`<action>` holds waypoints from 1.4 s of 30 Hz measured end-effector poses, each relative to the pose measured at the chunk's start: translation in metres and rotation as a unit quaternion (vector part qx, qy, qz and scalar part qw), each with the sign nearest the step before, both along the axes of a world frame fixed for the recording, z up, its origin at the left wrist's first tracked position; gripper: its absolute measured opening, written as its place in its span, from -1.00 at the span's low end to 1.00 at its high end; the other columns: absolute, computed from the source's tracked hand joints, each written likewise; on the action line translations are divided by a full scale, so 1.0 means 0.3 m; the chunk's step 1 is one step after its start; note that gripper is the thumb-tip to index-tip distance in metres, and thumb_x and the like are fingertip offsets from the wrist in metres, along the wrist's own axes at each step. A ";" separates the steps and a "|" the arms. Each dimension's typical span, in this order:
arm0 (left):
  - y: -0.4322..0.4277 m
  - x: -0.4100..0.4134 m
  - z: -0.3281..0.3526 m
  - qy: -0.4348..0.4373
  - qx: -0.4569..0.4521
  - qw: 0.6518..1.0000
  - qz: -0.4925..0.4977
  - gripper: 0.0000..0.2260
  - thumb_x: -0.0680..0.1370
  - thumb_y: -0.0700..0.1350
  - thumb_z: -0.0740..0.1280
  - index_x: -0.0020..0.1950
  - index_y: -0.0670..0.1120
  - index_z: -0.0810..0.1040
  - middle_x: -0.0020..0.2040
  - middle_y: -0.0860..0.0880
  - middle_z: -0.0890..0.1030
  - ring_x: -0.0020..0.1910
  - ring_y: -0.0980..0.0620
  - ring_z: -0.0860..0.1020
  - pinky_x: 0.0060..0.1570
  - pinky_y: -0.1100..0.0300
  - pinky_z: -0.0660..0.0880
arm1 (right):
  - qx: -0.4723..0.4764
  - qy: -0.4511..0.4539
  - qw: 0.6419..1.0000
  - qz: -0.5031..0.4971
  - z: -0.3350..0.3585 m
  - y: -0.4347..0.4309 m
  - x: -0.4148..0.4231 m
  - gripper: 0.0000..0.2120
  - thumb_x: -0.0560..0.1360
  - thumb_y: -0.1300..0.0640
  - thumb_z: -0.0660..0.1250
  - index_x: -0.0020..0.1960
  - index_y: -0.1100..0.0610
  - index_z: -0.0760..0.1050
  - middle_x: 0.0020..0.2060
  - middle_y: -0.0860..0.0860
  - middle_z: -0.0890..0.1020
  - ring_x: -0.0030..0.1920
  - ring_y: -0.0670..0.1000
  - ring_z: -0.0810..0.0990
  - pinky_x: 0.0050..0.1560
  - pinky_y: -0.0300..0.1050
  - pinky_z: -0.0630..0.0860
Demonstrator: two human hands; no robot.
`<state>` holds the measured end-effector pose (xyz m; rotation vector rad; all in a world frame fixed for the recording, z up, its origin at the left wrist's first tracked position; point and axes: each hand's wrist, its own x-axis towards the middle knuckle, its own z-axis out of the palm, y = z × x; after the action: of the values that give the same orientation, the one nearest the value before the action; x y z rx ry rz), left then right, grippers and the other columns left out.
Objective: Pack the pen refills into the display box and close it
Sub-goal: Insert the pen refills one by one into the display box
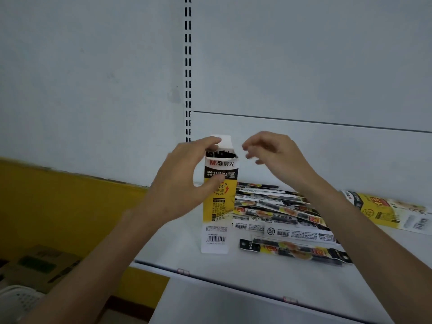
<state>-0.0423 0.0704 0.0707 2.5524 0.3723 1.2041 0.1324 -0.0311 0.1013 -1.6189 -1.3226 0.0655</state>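
Here on the left I see the left hand (184, 181) gripping the upright display box (219, 213), which stands on the white shelf (245, 267), top flap open, dark refills (222, 154) inside. Just beside the flap the right hand (273, 150) hovers, fingers loosely bent, holding nothing. Further right lies a pile of refill packs (280, 216)

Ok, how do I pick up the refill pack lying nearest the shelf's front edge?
Probably pinch its middle across the narrow width, coming from above and the front: the refill pack lies flat, long and thin, in front of the pile.
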 end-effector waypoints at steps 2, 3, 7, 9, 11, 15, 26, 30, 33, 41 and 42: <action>0.006 -0.005 0.037 0.027 0.076 0.996 0.031 -0.56 0.39 0.12 0.31 0.24 0.05 0.45 0.12 0.15 0.50 0.14 0.18 0.31 0.13 0.18 0.22 | -0.124 -0.092 0.987 -0.046 -0.058 -0.031 0.057 -0.86 0.52 0.23 0.27 -0.03 0.02 0.54 -0.08 -0.07 0.62 -0.04 -0.08 0.59 0.02 -0.29 0.48; 0.007 -0.005 0.054 0.044 0.095 0.994 0.042 -0.55 0.36 0.14 0.29 0.22 0.03 0.47 0.13 0.11 0.53 0.15 0.13 0.34 0.13 0.15 0.21 | -0.207 -0.128 0.968 -0.055 -0.099 -0.041 0.084 -0.85 0.51 0.23 0.28 0.03 0.05 0.54 -0.04 -0.06 0.60 0.01 -0.07 0.57 0.05 -0.27 0.48; -0.003 0.003 0.090 0.082 0.117 0.988 0.052 -0.53 0.32 0.20 0.27 0.17 0.04 0.50 0.11 0.08 0.57 0.05 0.11 0.38 0.03 0.15 0.22 | -0.372 -0.186 0.906 -0.083 -0.226 -0.061 0.124 -0.62 0.47 0.03 0.36 0.21 0.19 0.45 0.17 0.06 0.55 0.16 0.07 0.51 0.18 -0.08 0.47; -0.007 0.005 0.087 0.078 0.144 0.985 0.056 -0.56 0.34 0.21 0.26 0.13 0.03 0.53 0.06 0.06 0.59 0.04 0.06 0.41 -0.01 0.14 0.23 | -0.352 -0.156 0.918 -0.093 -0.238 -0.070 0.130 -0.55 0.45 -0.02 0.39 0.25 0.16 0.44 0.18 0.05 0.54 0.17 0.05 0.51 0.18 -0.11 0.46; -0.010 0.007 0.083 0.086 0.134 0.985 0.063 -0.51 0.33 0.23 0.25 0.16 0.02 0.51 0.07 0.05 0.58 0.09 0.02 0.41 0.01 0.13 0.25 | -0.334 -0.138 0.928 -0.085 -0.235 -0.085 0.142 -0.59 0.42 0.05 0.43 0.22 0.16 0.49 0.17 0.03 0.54 0.13 0.00 0.52 0.12 -0.20 0.47; -0.005 0.013 0.095 0.135 0.084 0.984 0.084 -0.43 0.29 0.28 0.26 0.22 0.04 0.50 0.04 0.05 0.55 0.10 0.06 0.32 0.04 0.13 0.30 | -0.264 -0.170 0.947 -0.065 -0.226 -0.103 0.151 -0.83 0.50 0.18 0.32 -0.05 0.26 0.62 0.00 0.09 0.62 0.01 0.04 0.57 -0.02 -0.20 0.48; -0.019 -0.009 0.125 0.187 0.041 0.978 0.078 -0.60 0.37 0.15 0.38 0.18 0.13 0.48 0.17 -0.01 0.45 0.22 0.04 0.32 0.02 0.21 0.32 | -0.062 0.192 0.979 -0.038 -0.120 -0.076 0.145 -0.68 0.56 0.38 0.07 0.03 0.19 0.59 -0.10 0.10 0.66 -0.26 -0.09 0.67 -0.24 -0.23 0.60; -0.030 -0.011 0.130 0.179 0.021 0.981 0.073 -0.59 0.36 0.11 0.42 0.18 0.10 0.48 0.10 0.03 0.40 0.21 0.08 0.30 0.00 0.25 0.30 | -0.095 0.295 0.950 0.025 -0.131 -0.079 0.141 -0.85 0.46 0.39 0.31 0.02 0.27 0.51 -0.01 0.20 0.59 -0.06 0.06 0.62 -0.05 -0.12 0.63; -0.046 -0.005 0.128 0.173 0.022 0.983 0.062 -0.55 0.39 0.07 0.41 0.25 0.05 0.46 0.04 0.06 0.37 0.23 0.09 0.25 0.06 0.23 0.30 | -0.176 0.097 0.975 -0.097 -0.147 -0.078 0.135 -0.67 0.47 -0.09 0.33 -0.10 0.21 0.55 -0.21 0.05 0.58 -0.21 -0.04 0.56 -0.14 -0.16 0.50; -0.053 -0.001 0.122 0.178 0.055 0.982 0.039 -0.57 0.42 0.06 0.37 0.28 0.05 0.46 0.13 0.06 0.53 0.16 0.12 0.21 0.04 0.22 0.27 | -0.278 -0.179 0.930 -0.162 -0.208 -0.010 0.189 -0.80 0.60 0.14 0.11 -0.12 0.13 0.46 -0.32 -0.02 0.49 -0.36 -0.01 0.43 -0.41 -0.21 0.29; -0.054 -0.002 0.120 0.176 0.056 0.982 0.040 -0.57 0.43 0.06 0.36 0.28 0.05 0.45 0.16 0.06 0.51 0.18 0.11 0.21 0.05 0.22 0.27 | -0.303 -0.218 0.915 -0.153 -0.223 -0.003 0.192 -0.84 0.59 0.14 0.14 -0.15 0.09 0.41 -0.33 -0.06 0.45 -0.30 0.02 0.44 -0.38 -0.22 0.30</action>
<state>-0.0430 0.0541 0.1067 2.8772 0.5002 0.8133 0.1901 -0.0319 0.0343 -2.4677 -1.4421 -0.0916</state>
